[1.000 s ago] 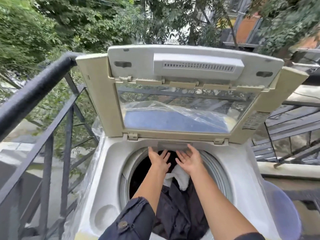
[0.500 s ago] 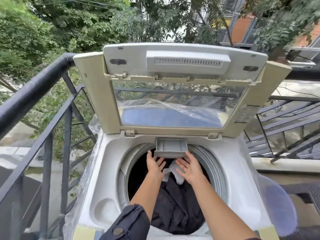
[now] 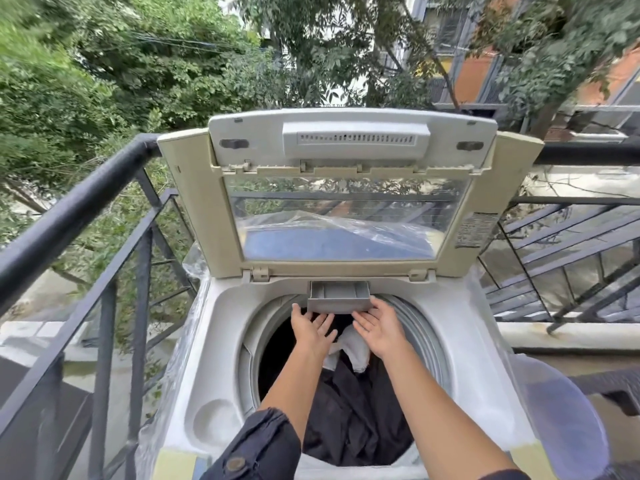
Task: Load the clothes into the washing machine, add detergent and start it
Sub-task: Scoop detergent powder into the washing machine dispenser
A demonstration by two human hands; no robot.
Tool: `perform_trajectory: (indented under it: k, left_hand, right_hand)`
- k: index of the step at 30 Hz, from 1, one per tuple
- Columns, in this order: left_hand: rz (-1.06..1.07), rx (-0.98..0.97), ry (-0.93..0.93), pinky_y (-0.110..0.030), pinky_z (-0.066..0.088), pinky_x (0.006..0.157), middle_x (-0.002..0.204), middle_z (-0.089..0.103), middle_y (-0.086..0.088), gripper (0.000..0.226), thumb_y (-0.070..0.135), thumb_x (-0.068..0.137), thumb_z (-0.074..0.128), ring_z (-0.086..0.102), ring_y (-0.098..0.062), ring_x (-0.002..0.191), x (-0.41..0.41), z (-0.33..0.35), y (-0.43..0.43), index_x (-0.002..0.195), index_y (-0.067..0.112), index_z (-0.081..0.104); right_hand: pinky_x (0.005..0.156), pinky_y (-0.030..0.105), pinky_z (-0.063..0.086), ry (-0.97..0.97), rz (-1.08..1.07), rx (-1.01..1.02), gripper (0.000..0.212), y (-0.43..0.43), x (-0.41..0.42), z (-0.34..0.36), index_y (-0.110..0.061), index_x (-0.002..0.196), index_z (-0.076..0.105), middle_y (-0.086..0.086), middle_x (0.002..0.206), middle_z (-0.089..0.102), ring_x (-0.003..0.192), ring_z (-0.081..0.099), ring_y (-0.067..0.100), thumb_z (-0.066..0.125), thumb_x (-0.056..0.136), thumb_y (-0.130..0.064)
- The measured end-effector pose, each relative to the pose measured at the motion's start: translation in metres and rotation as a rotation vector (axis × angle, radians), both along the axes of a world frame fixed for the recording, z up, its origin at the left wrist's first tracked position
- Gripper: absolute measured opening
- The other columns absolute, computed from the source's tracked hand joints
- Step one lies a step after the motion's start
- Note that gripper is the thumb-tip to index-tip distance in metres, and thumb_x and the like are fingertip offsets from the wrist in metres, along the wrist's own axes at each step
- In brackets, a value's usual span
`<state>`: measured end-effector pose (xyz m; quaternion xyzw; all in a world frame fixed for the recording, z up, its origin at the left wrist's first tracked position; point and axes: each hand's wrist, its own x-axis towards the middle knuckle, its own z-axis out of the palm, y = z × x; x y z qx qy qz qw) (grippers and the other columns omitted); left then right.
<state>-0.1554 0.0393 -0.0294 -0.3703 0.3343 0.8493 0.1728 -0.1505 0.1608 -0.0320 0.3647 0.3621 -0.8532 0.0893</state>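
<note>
The top-loading washing machine (image 3: 214, 344) stands with its lid (image 3: 349, 188) raised upright. Dark clothes (image 3: 356, 414) and a white cloth (image 3: 355, 349) fill the drum. At the back rim of the drum opening a small grey detergent drawer (image 3: 339, 297) juts out, and its compartments look empty. My left hand (image 3: 310, 329) reaches up under the drawer's front with straight fingers. My right hand (image 3: 379, 327) is beside it, fingers spread, thumb at the drawer's right front corner. Neither hand holds anything.
A black metal railing (image 3: 79, 209) runs close along the left side of the machine and behind it. Clear plastic sheeting (image 3: 156, 393) hangs over the machine's sides. A bluish round tub (image 3: 568, 420) sits low at the right. Trees and buildings lie beyond.
The detergent drawer, flush with the rim one second ago, has slid out over the drum. Both hands have come back toward me with it and now sit just below its front.
</note>
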Motion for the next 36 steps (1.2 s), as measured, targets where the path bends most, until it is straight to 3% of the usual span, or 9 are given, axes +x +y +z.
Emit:
perform_trajectory:
  k: [7,18,25,28,30,32,34,36]
  left_hand:
    - [-0.025,-0.074,-0.028,-0.048,0.022,0.114,0.152,0.032,-0.015,0.060,0.049,0.099,0.018,0.041,-0.029,0.135,-0.002,0.005,0.001,0.148,0.014,0.026]
    - [-0.029,-0.129,-0.041,-0.037,0.029,0.109,0.142,0.048,-0.014,0.051,0.036,0.102,0.019,0.045,-0.028,0.132,0.016,-0.005,0.032,0.139,0.008,0.040]
    - [-0.123,-0.133,0.018,-0.036,0.029,0.110,0.142,0.047,-0.014,0.047,0.029,0.103,0.018,0.044,-0.028,0.133,0.035,0.008,0.080,0.139,0.007,0.039]
    - [-0.170,-0.134,0.043,-0.034,0.027,0.111,0.145,0.045,-0.010,0.048,0.029,0.102,0.017,0.041,-0.024,0.136,0.049,0.013,0.111,0.141,0.010,0.038]
    - [-0.189,-0.126,0.057,-0.033,0.028,0.110,0.145,0.045,-0.009,0.048,0.029,0.103,0.016,0.042,-0.023,0.135,0.059,0.018,0.131,0.141,0.011,0.037]
    - [-0.186,-0.132,0.072,-0.032,0.037,0.100,0.142,0.048,-0.010,0.045,0.028,0.102,0.019,0.052,-0.022,0.122,0.071,0.024,0.156,0.136,0.011,0.043]
    - [-0.162,-0.129,0.075,-0.027,0.042,0.078,0.130,0.054,-0.009,0.035,0.026,0.101,0.023,0.056,-0.020,0.101,0.086,0.031,0.185,0.114,0.014,0.054]
    - [-0.171,-0.132,0.094,-0.025,0.041,0.071,0.123,0.056,-0.009,0.033,0.025,0.101,0.025,0.057,-0.023,0.108,0.102,0.037,0.213,0.107,0.014,0.056]
  right_hand:
    - [0.112,0.038,0.031,-0.003,0.014,0.014,0.065,0.000,-0.002,0.007,0.003,0.147,0.019,0.024,0.151,0.028,0.134,0.042,0.032,0.049,0.096,-0.024]
    - [0.109,0.036,0.034,-0.039,0.074,0.066,0.049,0.022,0.027,0.010,0.001,0.139,0.039,0.019,0.143,0.045,0.132,0.045,0.030,0.042,0.099,-0.026]
    - [0.108,0.035,0.035,-0.051,0.050,0.095,0.042,0.061,0.057,0.017,-0.003,0.134,0.046,0.016,0.139,0.051,0.130,0.048,0.029,0.038,0.099,-0.024]
    - [0.102,0.034,0.039,-0.049,0.007,0.085,0.037,0.089,0.073,0.020,-0.004,0.128,0.051,0.015,0.130,0.058,0.124,0.053,0.029,0.039,0.099,-0.024]
    - [0.095,0.033,0.043,-0.035,-0.010,0.077,0.035,0.106,0.083,0.023,-0.005,0.125,0.052,0.011,0.110,0.064,0.105,0.061,0.027,0.040,0.098,-0.024]
    - [0.093,0.032,0.043,-0.013,-0.032,0.083,0.029,0.130,0.096,0.026,-0.008,0.120,0.052,0.007,0.101,0.062,0.088,0.061,0.021,0.039,0.098,-0.024]
    - [0.091,0.031,0.045,0.006,-0.040,0.085,0.024,0.158,0.112,0.030,-0.010,0.114,0.051,0.006,0.097,0.061,0.088,0.060,0.019,0.039,0.098,-0.023]
    - [0.077,0.026,0.046,0.019,-0.055,0.080,0.021,0.186,0.128,0.036,-0.009,0.101,0.055,0.004,0.090,0.061,0.082,0.060,0.017,0.038,0.098,-0.022]
